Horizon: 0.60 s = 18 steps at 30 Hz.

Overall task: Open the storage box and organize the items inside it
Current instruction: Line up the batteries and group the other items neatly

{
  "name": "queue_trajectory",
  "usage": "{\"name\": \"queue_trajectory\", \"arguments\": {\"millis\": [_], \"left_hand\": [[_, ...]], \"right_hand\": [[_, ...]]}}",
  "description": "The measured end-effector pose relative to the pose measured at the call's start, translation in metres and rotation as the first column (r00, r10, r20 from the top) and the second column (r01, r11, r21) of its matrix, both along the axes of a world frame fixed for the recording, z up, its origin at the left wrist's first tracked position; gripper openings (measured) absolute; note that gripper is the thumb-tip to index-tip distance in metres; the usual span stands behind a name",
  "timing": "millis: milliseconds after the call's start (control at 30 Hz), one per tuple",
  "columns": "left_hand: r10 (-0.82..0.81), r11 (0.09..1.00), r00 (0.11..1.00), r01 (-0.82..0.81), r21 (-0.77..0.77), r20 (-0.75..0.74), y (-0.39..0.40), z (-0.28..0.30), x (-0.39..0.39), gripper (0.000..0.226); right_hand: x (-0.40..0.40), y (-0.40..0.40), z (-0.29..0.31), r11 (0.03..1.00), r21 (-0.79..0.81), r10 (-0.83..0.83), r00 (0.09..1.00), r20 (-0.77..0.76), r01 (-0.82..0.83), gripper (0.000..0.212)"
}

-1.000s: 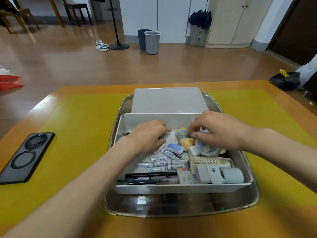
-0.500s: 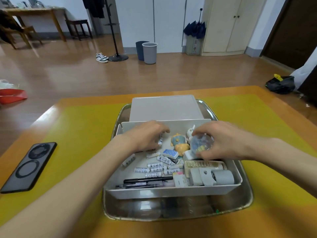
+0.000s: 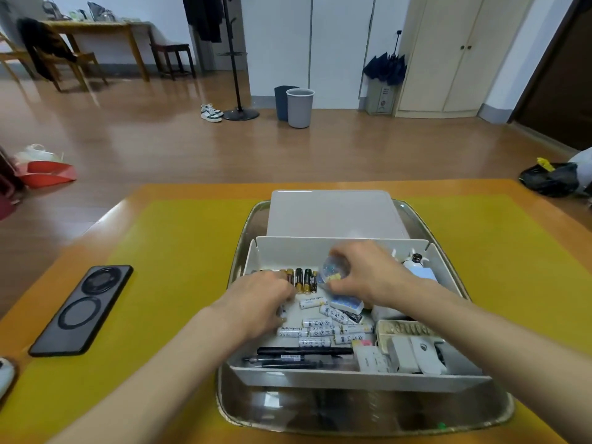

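A wooden table with a yellow mat point(image 3: 179, 251) carries a shiny oval metal tray point(image 3: 368, 411), and in the tray sits an open, white rectangular plastic storage box point(image 3: 352, 381). Its flat white lid point(image 3: 334, 213) lies just behind it, also inside the tray.

Inside the box, along the near wall, lie two black pens point(image 3: 304, 354) side by side. To their right, in the near right corner, sit white and grey plastic adapters point(image 3: 413, 350) with a beige ridged piece point(image 3: 405, 328) just behind them. In the middle, white cylindrical batteries point(image 3: 320, 328) lie scattered flat. At the far left, a row of black-and-gold batteries point(image 3: 302, 278) lies packed together. A small blue patterned eraser point(image 3: 347, 304) rests near the centre, and a pale blue card point(image 3: 423, 273) with a small white bottle point(image 3: 415, 261) sits at the far right.

The left hand point(image 3: 259, 299) rests palm down on the box floor beside the black-and-gold batteries, fingers curled under; whether it holds anything I cannot tell. The right hand point(image 3: 368, 274) pinches a small clear round capsule point(image 3: 333, 270) with blue and yellow bits inside, just above the batteries.

A black smartphone point(image 3: 81, 310) lies on the mat, well left of the tray.
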State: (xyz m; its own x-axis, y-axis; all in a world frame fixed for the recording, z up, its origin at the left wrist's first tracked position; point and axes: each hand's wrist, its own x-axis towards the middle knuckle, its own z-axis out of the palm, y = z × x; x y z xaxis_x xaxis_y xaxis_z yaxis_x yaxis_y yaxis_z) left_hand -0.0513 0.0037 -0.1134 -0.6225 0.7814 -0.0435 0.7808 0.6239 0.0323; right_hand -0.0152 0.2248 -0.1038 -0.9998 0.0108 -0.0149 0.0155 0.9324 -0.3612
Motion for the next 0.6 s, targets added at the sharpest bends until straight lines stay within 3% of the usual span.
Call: {"name": "queue_trajectory", "arguments": {"millis": [300,367,600], "left_hand": [[-0.063,0.997,0.994,0.067,0.038,-0.091,-0.003,-0.012,0.003,0.015],[-0.068,0.996,0.993,0.073,0.042,-0.094,-0.003,-0.013,0.003,0.017],[-0.069,0.997,0.993,0.072,0.025,-0.092,-0.003,-0.013,0.001,0.020]], "right_hand": [[-0.010,-0.011,0.001,0.983,0.174,0.038,0.993,0.115,-0.058,0.021],[-0.014,-0.016,0.002,0.974,0.217,0.025,0.987,0.159,-0.060,0.034],[-0.017,-0.016,0.021,0.986,0.155,0.037,0.979,0.200,-0.068,0.035]]}}
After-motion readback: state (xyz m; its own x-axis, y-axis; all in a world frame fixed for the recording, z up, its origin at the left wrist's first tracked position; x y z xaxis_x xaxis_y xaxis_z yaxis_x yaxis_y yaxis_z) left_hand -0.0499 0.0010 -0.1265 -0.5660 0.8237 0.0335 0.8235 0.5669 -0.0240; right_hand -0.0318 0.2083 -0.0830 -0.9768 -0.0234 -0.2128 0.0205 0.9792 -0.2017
